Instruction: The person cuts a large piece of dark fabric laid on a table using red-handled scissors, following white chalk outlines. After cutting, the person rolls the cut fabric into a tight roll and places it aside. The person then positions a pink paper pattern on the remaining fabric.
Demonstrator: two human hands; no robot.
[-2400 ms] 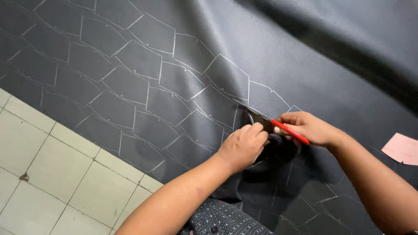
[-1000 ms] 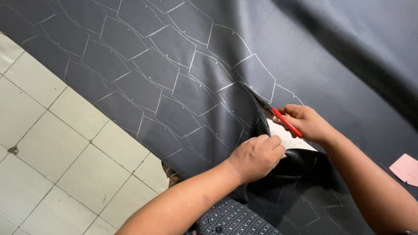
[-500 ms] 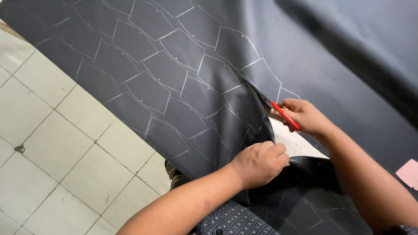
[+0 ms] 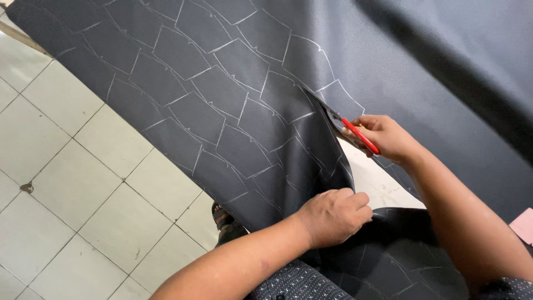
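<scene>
A large dark grey sheet (image 4: pixel 233 105) marked with white chalk outlines of many pieces lies spread over a tiled floor. My right hand (image 4: pixel 386 136) holds red-handled scissors (image 4: pixel 355 132), whose blades sit in a cut running up through the sheet. My left hand (image 4: pixel 336 214) pinches the loose cut edge of the sheet just below the cut and holds it lifted. The cut has opened a gap that shows pale floor (image 4: pixel 377 180) between my hands.
Pale square floor tiles (image 4: pixel 78 183) lie at the left. A small pink piece (image 4: pixel 523 225) sits at the right edge on the sheet. A foot in a sandal (image 4: pixel 222 216) peeks out under the sheet's edge.
The scissors have travelled up the sheet and the cut has lengthened. The gap between my hands has widened, showing more floor, and my left hand has dropped lower with the cut edge.
</scene>
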